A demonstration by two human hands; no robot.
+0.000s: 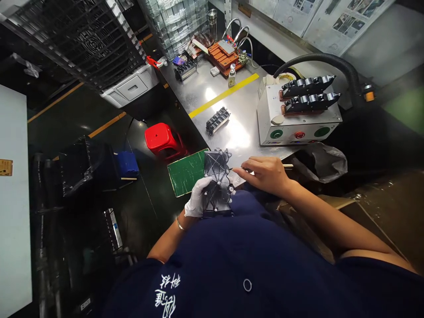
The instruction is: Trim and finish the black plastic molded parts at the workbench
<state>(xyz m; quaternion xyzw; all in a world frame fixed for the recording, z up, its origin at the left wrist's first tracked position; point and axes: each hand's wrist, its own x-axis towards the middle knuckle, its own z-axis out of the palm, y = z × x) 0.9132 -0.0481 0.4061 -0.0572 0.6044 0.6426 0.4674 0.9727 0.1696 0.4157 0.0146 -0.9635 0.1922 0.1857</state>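
The left hand (198,197), in a white glove, is clamped around the lower left edge of a black plastic housing (217,179), holding it upright just above the person's lap, in front of a green mat (185,172) at the near edge of the steel workbench (232,99). The bare right hand (265,173) sits just right of the housing, fingers pinched together on a thin stick-like tool (287,166) whose tip touches the housing's right edge.

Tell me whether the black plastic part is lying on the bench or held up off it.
Held up. The gloved left hand grips the black plastic part at the bench edge, against the person's body.
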